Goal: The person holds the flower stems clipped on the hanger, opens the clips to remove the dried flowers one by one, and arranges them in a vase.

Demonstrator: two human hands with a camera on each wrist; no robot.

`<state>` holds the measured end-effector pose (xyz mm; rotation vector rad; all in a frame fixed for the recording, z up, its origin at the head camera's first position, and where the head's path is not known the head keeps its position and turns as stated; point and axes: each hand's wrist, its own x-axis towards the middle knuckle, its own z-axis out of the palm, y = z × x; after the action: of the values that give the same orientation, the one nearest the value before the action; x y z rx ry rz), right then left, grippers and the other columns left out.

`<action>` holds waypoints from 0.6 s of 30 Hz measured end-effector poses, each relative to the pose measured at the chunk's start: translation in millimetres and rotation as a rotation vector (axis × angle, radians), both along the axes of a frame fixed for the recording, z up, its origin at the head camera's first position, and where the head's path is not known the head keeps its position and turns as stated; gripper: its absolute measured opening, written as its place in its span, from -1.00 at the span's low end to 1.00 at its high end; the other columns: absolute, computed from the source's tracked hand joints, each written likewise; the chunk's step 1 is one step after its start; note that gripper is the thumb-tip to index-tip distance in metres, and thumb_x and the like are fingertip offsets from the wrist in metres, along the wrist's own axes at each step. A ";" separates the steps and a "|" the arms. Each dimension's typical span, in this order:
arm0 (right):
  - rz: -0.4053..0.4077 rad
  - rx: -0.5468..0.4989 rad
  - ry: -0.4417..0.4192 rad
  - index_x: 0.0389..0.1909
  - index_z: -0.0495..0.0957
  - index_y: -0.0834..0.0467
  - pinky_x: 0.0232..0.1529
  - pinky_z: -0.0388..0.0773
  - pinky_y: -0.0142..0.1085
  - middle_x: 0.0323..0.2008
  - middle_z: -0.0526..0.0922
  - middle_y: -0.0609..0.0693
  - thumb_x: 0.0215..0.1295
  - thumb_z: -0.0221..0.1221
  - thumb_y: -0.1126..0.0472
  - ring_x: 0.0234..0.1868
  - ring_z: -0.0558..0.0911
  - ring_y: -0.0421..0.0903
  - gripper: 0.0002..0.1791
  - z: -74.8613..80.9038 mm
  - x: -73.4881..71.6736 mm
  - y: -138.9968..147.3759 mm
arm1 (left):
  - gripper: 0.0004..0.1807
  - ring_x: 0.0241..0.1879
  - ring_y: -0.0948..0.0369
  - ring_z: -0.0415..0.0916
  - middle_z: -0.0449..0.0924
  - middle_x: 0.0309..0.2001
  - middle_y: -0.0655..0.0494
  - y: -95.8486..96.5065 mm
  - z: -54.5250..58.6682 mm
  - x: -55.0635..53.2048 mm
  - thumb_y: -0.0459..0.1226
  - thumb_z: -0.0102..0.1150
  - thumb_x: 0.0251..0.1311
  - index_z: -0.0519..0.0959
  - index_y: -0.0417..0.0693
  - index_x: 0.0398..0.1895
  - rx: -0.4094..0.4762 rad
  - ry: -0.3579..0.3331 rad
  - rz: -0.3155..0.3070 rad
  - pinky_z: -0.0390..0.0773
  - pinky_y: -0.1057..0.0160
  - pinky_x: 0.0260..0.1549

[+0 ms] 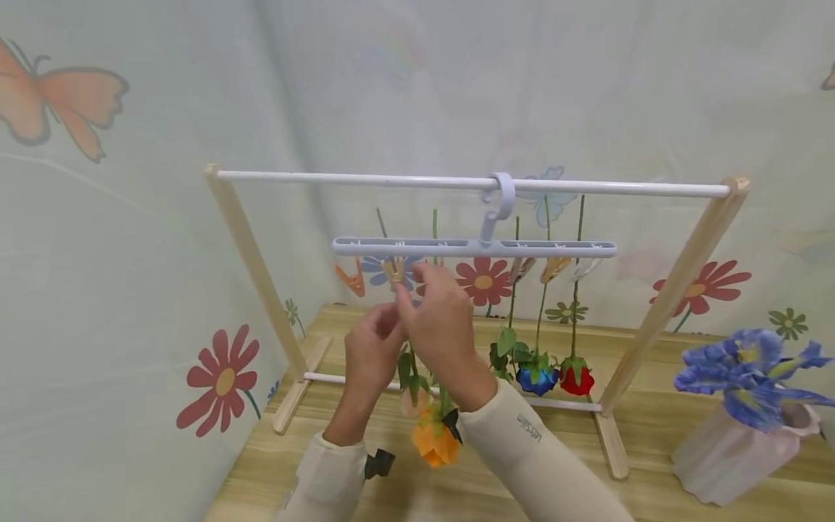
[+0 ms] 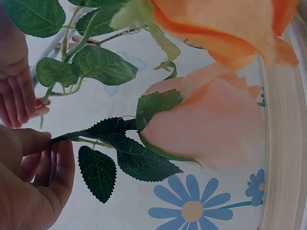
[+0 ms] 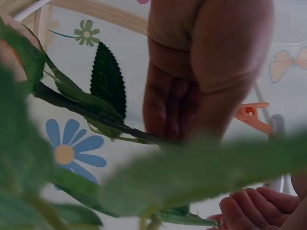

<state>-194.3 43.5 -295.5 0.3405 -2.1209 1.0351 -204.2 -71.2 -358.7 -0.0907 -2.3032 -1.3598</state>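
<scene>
Here, the left hand (image 1: 372, 348) is pinching the stem of the pale rose (image 2: 206, 122), which is pointing bloom-down, axis near-vertical, below the beige clip (image 1: 393, 272) at left; the right hand (image 1: 445, 319) is lying nearer the clip, its grip unclear.

A pale pink vase (image 1: 730, 458) holds blue flowers (image 1: 750, 380) before a flower-printed backdrop (image 1: 143, 239).

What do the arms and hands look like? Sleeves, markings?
Left hand and right hand: bare, no gloves visible. Cream sleeves end near the wrists; grey lettering marks the right one, too blurred to read. Black pieces show by both cuffs.
</scene>
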 end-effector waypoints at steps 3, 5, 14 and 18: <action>-0.027 0.013 0.024 -0.10 0.66 0.24 -0.23 0.74 -0.19 -0.21 0.78 0.12 0.30 0.37 0.15 -0.26 0.76 0.00 -0.73 -2.5 -4.4 -6.0 | -0.78 -0.21 0.07 0.73 0.80 -0.22 0.02 0.1 0.9 2.4 -0.14 0.34 0.26 0.73 0.02 -0.09 -0.008 0.001 0.004 0.70 0.03 -0.14; -0.036 0.012 0.043 -0.11 0.65 0.24 -0.24 0.74 -0.20 -0.24 0.77 0.11 0.29 0.37 0.15 -0.27 0.76 0.00 -0.73 -5.0 -6.9 -9.0 | -0.79 -0.21 0.07 0.73 0.80 -0.23 0.01 -0.4 0.2 3.3 -0.16 0.33 0.26 0.73 0.01 -0.10 -0.018 0.012 0.008 0.69 0.02 -0.14; -0.064 -0.019 0.093 -0.13 0.64 0.24 -0.30 0.73 -0.23 -0.31 0.76 0.09 0.27 0.39 0.14 -0.30 0.77 -0.02 -0.71 -8.2 -13.0 -17.4 | -0.84 -0.27 0.09 0.73 0.80 -0.29 0.01 -1.5 -2.0 5.7 -0.21 0.34 0.21 0.73 0.00 -0.16 -0.041 0.042 0.013 0.69 0.05 -0.21; -0.083 -0.032 0.097 -0.16 0.64 0.25 -0.34 0.72 -0.23 -0.34 0.76 0.09 0.26 0.39 0.14 -0.33 0.75 -0.02 -0.72 -10.3 -14.9 -18.2 | -0.81 -0.24 0.06 0.75 0.81 -0.25 0.00 -1.4 -2.0 7.0 -0.17 0.36 0.21 0.72 0.01 -0.14 -0.036 0.037 -0.005 0.71 0.02 -0.19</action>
<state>-209.2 25.3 -305.8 0.2794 -2.0128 0.9841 -197.2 -72.5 -360.7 -0.1316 -2.2989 -1.3082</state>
